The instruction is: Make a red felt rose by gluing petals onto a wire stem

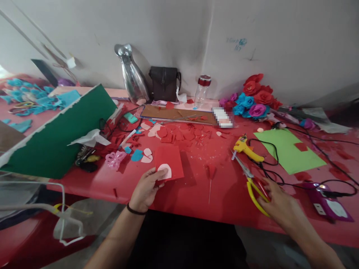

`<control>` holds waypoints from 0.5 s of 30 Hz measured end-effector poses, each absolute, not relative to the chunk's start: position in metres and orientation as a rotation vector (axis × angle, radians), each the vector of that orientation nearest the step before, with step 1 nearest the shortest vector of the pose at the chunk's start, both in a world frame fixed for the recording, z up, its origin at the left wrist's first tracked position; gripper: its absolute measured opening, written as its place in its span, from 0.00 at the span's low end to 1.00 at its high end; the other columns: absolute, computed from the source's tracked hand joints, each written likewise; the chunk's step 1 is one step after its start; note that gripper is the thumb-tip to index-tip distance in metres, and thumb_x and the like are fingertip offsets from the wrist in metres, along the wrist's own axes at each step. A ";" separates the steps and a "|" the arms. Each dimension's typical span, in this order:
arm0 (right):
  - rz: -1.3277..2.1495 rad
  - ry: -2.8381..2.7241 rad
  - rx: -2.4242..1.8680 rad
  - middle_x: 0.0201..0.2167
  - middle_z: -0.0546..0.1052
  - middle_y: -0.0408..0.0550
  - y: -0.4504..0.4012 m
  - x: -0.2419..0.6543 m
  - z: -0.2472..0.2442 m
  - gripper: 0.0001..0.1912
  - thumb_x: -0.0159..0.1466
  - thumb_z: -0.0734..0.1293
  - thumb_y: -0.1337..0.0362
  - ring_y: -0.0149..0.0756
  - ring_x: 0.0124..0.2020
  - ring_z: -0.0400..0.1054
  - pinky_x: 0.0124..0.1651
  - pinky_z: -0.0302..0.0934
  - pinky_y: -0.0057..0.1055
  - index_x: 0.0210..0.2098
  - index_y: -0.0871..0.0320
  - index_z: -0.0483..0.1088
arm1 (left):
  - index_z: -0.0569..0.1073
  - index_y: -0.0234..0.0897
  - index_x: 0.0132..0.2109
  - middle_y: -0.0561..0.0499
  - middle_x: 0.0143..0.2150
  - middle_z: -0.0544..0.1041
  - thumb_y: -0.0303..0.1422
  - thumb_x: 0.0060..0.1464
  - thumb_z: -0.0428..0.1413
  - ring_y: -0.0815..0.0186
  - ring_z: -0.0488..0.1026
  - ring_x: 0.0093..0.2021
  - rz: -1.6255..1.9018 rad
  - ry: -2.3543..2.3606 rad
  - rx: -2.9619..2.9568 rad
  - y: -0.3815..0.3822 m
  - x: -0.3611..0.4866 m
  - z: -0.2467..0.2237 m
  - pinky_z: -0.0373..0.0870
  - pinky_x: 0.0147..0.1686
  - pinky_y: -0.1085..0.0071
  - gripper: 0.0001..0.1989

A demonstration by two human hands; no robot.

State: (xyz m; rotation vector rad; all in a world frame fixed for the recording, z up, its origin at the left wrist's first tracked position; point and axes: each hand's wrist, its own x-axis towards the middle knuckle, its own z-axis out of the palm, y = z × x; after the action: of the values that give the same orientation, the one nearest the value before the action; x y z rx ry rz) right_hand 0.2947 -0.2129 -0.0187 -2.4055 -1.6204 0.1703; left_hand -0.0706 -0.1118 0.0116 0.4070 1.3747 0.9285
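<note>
From the head camera I looked down at a red bench [196, 186] full of craft bits. My left hand [146, 188] was closed in a pinch on a red sheet [169, 160], near its bottom left corner. The thumb pressed a pink heart [165, 172] flat onto that sheet. The sheet lay on the bench, right in front of me, a little left of the middle. A black band sat on that wrist.

My right hand [276, 201] lay low on the right side of the bench. Its fingers touched the yellow handles of the scissors [252, 183]. I could not tell if the grip was shut on them or just resting there. The scissor blades pointed up toward a yellow glue gun [245, 147], which lay just beside them. A black cord ran from the gun past my hand.

A green sheet [288, 149] lay to the right of the gun. A purple box [328, 201] sat near the right edge. Many red cut pieces [182, 132] were spread behind the red sheet. A big green board [61, 138] leaned on the left. At the back wall stood a silver vase [133, 76], a dark bag [164, 84], a jar [202, 89] and a bunch of paper flowers [254, 97].
</note>
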 end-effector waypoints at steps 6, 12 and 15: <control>0.272 -1.531 -2.452 0.33 0.78 0.56 -0.220 0.281 0.007 0.30 0.50 0.61 0.52 0.48 0.24 0.71 0.25 0.62 0.39 0.50 0.55 0.67 | 0.73 0.36 0.27 0.53 0.28 0.77 0.28 0.36 0.62 0.69 0.74 0.29 0.948 1.395 0.355 -0.111 -0.065 0.018 0.67 0.24 0.77 0.07; 0.506 -1.288 -2.325 0.40 0.78 0.57 -0.230 0.269 0.024 0.27 0.54 0.61 0.49 0.48 0.28 0.73 0.31 0.65 0.42 0.54 0.44 0.65 | 0.73 0.35 0.25 0.54 0.24 0.76 0.27 0.31 0.64 0.69 0.73 0.26 0.960 1.327 0.397 -0.108 -0.063 0.026 0.68 0.24 0.77 0.09; 0.492 -1.312 -2.170 0.43 0.76 0.57 -0.235 0.268 0.016 0.28 0.55 0.61 0.49 0.47 0.39 0.73 0.34 0.67 0.39 0.55 0.44 0.63 | 0.73 0.35 0.24 0.55 0.22 0.75 0.27 0.28 0.65 0.71 0.71 0.24 0.946 1.299 0.489 -0.103 -0.069 0.025 0.67 0.23 0.78 0.10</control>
State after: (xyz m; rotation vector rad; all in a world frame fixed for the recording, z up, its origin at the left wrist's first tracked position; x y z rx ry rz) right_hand 0.2682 -0.2354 0.0155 -2.1703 -1.3120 0.4923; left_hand -0.0688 -0.1033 0.0251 0.4893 1.2987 0.9457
